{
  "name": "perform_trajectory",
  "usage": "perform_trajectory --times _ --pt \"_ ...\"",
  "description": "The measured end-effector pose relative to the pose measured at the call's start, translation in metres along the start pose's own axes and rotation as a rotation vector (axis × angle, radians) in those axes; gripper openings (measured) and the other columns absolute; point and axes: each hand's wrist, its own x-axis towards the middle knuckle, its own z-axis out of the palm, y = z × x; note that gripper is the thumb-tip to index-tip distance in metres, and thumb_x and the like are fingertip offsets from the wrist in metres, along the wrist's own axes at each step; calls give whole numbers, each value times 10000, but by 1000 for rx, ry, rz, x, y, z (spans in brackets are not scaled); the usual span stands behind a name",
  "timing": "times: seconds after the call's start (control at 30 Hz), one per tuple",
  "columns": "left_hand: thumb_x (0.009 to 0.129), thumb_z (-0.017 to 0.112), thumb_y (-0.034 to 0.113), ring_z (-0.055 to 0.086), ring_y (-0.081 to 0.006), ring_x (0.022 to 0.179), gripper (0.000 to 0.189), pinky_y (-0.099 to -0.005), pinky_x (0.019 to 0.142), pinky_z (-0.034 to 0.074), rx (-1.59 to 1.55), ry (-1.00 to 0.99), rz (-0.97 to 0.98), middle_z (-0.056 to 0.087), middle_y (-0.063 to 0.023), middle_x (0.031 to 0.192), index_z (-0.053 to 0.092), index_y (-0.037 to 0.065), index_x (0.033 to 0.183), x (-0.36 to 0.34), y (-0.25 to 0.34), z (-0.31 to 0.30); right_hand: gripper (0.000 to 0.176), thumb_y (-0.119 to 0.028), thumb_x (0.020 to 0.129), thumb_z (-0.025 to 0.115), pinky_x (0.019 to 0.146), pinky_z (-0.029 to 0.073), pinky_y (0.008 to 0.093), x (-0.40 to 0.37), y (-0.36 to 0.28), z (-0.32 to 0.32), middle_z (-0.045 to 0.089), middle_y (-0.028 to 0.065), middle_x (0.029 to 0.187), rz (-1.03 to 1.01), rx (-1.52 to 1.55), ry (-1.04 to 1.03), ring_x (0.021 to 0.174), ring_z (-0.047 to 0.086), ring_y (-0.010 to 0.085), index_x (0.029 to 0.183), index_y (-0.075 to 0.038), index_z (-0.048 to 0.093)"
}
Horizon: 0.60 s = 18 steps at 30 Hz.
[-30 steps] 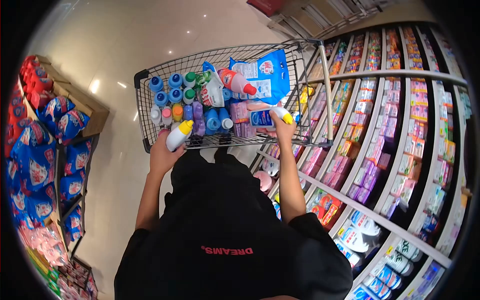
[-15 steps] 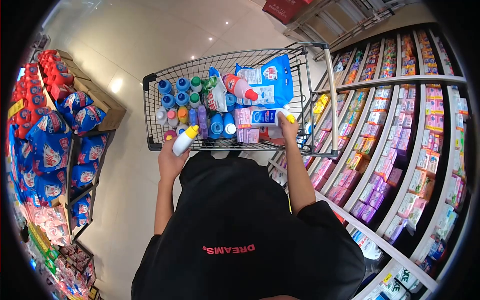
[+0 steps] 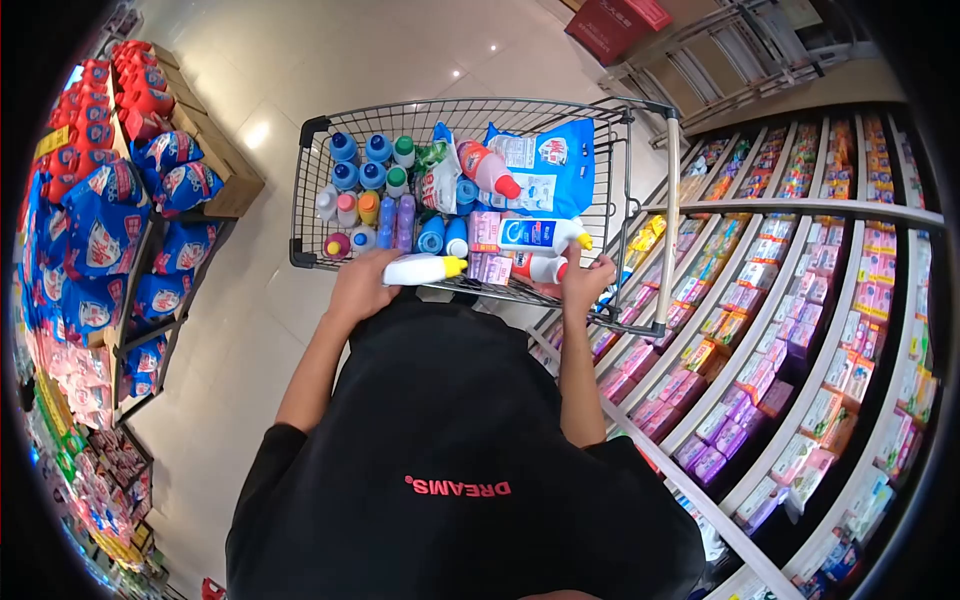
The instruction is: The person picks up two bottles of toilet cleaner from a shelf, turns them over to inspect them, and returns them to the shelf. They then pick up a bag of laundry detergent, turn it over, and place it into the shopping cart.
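My left hand [image 3: 362, 284] is closed round a white bottle with a yellow cap [image 3: 415, 269], lying sideways over the cart's near edge. At the near right of the cart, my right hand [image 3: 586, 284] has its fingers curled beside a white bottle with a blue label [image 3: 528, 234] and a red-and-white bottle [image 3: 538, 267]; what it grips is hidden. The wire shopping cart [image 3: 460, 108] also holds a blue bag [image 3: 562, 160], a pink bottle with a red cap [image 3: 486, 168], pink packs [image 3: 485, 230] and several upright bottles, some blue-capped [image 3: 343, 146].
On the right stand slanted shelves [image 3: 800, 207] of small boxed goods. To the left, a rack carries blue bags [image 3: 105, 240] and red bottles [image 3: 85, 125]. A red box [image 3: 610, 30] and a metal ladder [image 3: 710, 60] are beyond the cart handle [image 3: 672, 220].
The bottle in my left hand has moved right and turned from slanted to nearly level. My right hand has shifted down, off the blue-labelled bottle. The cart appears slightly lower and further right.
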Motion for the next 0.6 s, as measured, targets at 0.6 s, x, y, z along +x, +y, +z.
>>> perform_trajectory --times 0.6 --pt "734 753 41 618 -355 1105 468 -435 935 492 -121 -195 149 673 -159 1157 650 69 1190 36 -2 39 435 -282 825 797 731 490 328 -53 -144 -45 684 122 937 -426 217 -1195 811 632 221 1141 -3 691"
